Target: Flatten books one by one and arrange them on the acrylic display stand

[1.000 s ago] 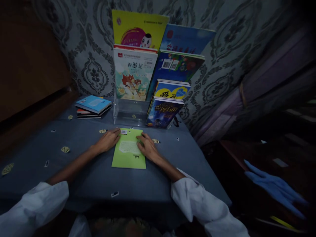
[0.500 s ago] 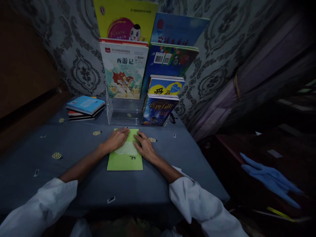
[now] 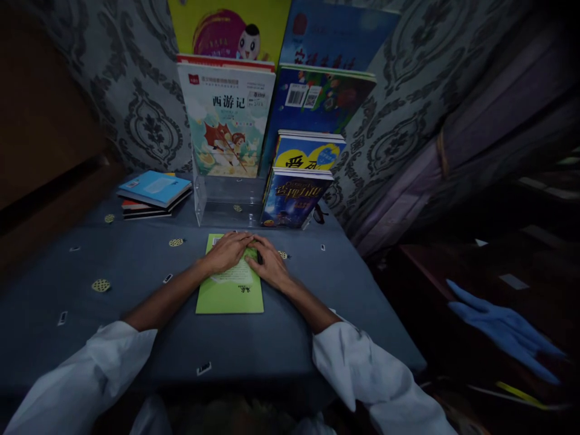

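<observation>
A green book (image 3: 229,299) lies flat on the cloth-covered table, with a pale text panel and printed characters that appear upside down to me. My left hand (image 3: 230,251) rests flat across its upper part, fingers stretched to the right. At the upper right edge of the cover is my right hand (image 3: 269,262), its thumb on the cover and apart from the other fingers. The fingertips of both hands meet near the top right corner, hiding that corner. Neither hand lifts the book.
Behind the book stands a clear acrylic rack (image 3: 217,214) holding several upright books, including a white-covered one (image 3: 226,121) and a dark blue one (image 3: 294,196). A stack of books (image 3: 156,190) lies to the left. Blue gloves (image 3: 502,326) rest on a dark surface at right.
My left hand has slid right across the cover until its fingertips reach my right hand. My right hand has barely moved. The camera view has shifted slightly.
</observation>
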Tool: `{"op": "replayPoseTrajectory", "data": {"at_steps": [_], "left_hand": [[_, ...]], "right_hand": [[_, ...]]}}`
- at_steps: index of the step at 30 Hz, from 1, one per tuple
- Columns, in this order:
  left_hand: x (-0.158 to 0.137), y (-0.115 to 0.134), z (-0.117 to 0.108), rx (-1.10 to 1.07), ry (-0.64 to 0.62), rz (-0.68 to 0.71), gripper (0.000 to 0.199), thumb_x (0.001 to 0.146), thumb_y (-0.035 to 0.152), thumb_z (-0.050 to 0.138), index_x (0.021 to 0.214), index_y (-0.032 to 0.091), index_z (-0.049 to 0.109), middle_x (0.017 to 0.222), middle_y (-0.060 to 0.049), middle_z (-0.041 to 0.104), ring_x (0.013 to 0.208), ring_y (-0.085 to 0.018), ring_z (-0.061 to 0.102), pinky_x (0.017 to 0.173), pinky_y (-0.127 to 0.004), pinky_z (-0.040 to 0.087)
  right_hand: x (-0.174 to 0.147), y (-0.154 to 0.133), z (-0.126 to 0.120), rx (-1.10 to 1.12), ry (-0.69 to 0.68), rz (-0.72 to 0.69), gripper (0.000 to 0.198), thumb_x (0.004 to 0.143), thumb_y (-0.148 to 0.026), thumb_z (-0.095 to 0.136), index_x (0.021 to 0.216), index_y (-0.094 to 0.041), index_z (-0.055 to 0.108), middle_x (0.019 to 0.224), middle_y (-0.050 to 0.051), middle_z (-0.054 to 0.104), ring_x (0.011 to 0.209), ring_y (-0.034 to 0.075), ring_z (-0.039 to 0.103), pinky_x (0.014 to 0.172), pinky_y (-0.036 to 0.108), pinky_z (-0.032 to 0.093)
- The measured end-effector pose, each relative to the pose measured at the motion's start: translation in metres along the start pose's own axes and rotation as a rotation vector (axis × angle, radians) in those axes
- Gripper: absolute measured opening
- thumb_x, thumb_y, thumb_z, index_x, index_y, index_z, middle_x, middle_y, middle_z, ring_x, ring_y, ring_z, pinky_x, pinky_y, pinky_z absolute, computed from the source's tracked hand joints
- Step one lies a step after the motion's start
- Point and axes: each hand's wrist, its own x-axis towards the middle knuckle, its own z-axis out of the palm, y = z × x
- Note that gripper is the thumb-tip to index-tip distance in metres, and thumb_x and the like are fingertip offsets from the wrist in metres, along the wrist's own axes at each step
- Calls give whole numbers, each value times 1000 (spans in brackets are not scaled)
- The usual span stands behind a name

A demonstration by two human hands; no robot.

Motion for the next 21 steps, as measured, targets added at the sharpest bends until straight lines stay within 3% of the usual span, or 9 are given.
{"op": "replayPoseTrajectory", "data": {"at_steps": [6,21], "left_hand": [[0,2,-3,-36,52,26,42,99,20,39,136,16,58,143,-11,59,133,-22,54,114,-41,39],[-1,2,-7,-71,41,38,43,99,19,38,138,15,56,145,-11,57,135,-22,52,113,-42,40]], "right_hand": [[2,-4,-2,-79,-42,-16,36,88,-26,57,123,-16,60,136,16,57,130,29,49,111,49,39],[3,-8,-6,-113,-74,-15,34,89,-27,57,121,-15,60,134,17,59,130,30,48,112,49,38]]}}
